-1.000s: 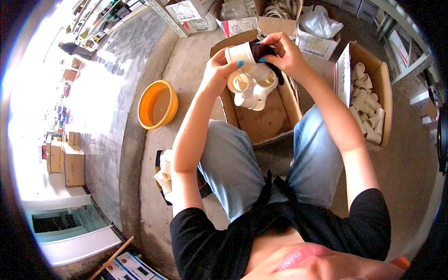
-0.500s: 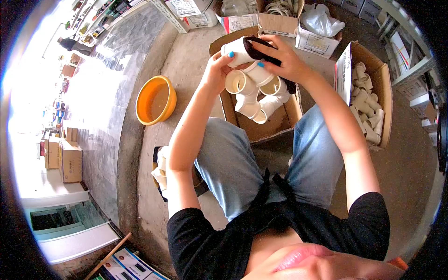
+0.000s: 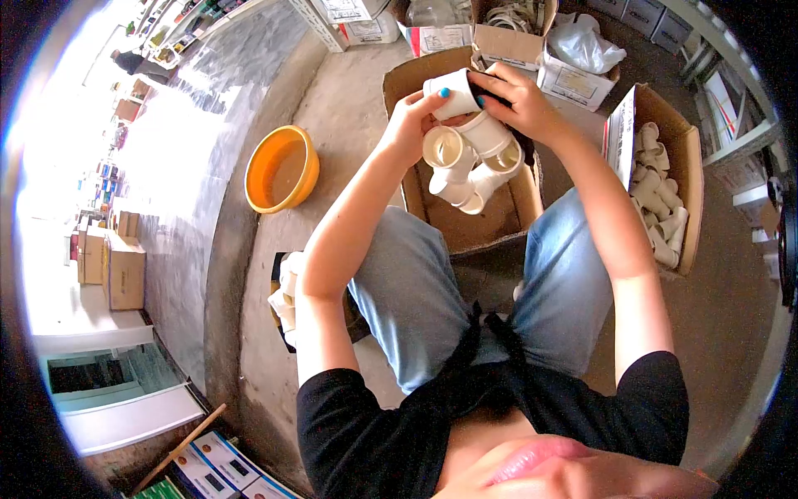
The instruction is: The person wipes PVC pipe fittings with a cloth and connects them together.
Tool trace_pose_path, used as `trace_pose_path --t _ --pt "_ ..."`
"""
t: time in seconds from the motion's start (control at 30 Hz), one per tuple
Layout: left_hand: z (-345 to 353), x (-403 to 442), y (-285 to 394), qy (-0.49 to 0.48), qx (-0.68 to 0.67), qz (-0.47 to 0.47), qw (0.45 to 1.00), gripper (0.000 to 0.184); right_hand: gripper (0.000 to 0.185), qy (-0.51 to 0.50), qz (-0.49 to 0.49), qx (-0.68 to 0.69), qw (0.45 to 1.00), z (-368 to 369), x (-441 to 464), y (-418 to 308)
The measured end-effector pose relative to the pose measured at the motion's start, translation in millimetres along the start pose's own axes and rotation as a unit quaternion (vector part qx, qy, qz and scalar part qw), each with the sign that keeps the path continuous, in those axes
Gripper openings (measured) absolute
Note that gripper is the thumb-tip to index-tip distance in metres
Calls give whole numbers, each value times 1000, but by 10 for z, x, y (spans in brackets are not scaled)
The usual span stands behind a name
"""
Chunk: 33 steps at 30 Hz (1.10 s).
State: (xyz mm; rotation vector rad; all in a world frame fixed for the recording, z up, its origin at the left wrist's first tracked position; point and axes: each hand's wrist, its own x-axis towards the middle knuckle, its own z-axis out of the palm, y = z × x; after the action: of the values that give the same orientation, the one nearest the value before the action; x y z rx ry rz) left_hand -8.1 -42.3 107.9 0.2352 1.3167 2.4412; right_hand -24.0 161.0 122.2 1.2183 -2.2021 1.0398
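Observation:
My left hand grips a white plastic pipe fitting by its left side, thumb on top. A dark cloth lies against the fitting's right end, with my right hand closed on it. More of the dark material hangs below my right palm. Several cream pipe fittings cluster right under the held one, over an open cardboard box between my knees. What supports this cluster is hidden.
An orange basin stands on the floor at the left. At the right, a cardboard box holds several fittings. More fittings sit beside my left thigh. Boxes, one with a plastic bag, line the back. A person is far off at upper left.
The view has shifted a little. The held fitting has tilted between my hands, and my right fingers have moved over the cloth at its end. The cluster below has turned slightly.

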Motion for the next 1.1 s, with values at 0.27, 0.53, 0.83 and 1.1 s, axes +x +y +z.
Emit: trace_pose_path --t 0.27,0.53,0.83,1.1 --pt "163 42 -63 41 202 69 976 45 29 -1 213 180 960 -29 -48 0" --pt "151 26 -96 -29 555 316 769 57 24 -136 452 514 716 -133 -227 284" --pt "20 32 11 110 212 76 968 40 73 -101 211 233 944 -195 -89 -131" --pt "-51 -15 39 60 148 -26 987 42 46 -7 -86 -55 995 -167 -59 -154"
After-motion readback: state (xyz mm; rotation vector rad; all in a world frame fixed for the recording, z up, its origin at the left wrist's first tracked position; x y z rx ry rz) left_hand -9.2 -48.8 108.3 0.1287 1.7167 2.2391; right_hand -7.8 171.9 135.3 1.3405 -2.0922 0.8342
